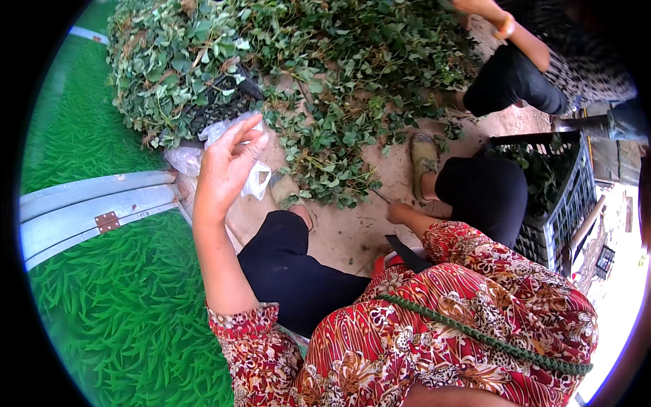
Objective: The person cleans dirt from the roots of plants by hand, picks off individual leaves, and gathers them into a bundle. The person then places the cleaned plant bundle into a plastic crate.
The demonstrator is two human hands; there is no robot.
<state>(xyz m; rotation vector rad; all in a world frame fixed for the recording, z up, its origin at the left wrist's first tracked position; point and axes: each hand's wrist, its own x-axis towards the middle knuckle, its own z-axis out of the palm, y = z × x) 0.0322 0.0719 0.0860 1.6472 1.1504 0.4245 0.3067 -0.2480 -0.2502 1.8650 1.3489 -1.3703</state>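
I see left hand (225, 163) raised before a translucent plastic bag (258, 180), grip apart, thumb off fingertips. Right hand (403, 214) low, by a thin dark stick (382, 197); can't tell its grip. Leafy green plants (332, 108) heaped on floor (339, 234) ahead, black crate (560, 211) right.

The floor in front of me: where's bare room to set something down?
The floor between your left knee, right hand and the leafy plants looks mostly bare. They crowd the upper part, and the black crate fills the space beyond your right knee.
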